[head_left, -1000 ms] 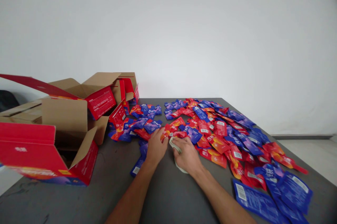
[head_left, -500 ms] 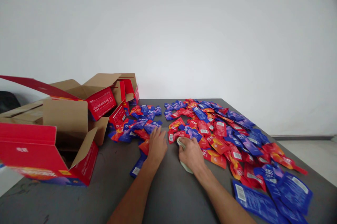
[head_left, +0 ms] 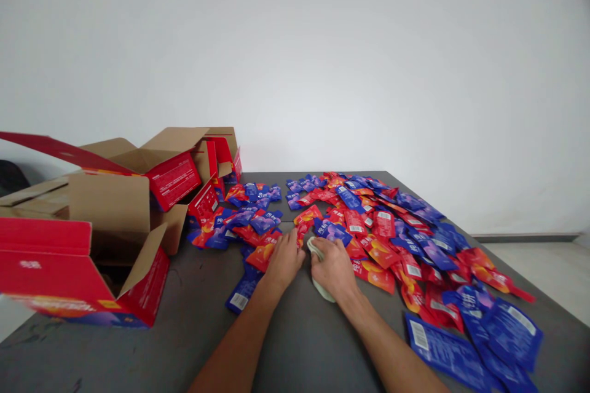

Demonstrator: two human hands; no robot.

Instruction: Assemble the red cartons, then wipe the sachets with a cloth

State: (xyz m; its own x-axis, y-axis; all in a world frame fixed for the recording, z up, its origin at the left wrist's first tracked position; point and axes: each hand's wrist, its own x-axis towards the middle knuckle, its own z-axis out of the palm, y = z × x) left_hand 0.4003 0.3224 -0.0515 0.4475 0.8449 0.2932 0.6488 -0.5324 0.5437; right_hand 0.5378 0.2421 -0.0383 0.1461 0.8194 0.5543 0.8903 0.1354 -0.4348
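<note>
My left hand (head_left: 286, 259) is at the middle of the dark table, its fingers closed on a small red packet (head_left: 303, 230) that tilts up past the fingertips. Just right of it, my right hand (head_left: 334, 267) grips a folded pale green cloth (head_left: 323, 292), whose lower edge hangs out under the palm onto the table. A purple-blue packet (head_left: 332, 230) lies right beyond the right hand. Left of my left hand, an orange-red packet (head_left: 262, 253) rests near a dark blue pouch (head_left: 242, 292) with a white barcode.
A large spread of red and blue packets (head_left: 382, 224) covers the right side of the table (head_left: 304, 344). Smaller clusters of packets (head_left: 249, 221) lie at centre left. Open red cartons (head_left: 152, 282) with raised brown flaps stand along the left. A white wall is behind.
My left hand has moved right, from the left cluster to the red packet, and taken hold of it. The right hand stays nearly in place with the cloth.
</note>
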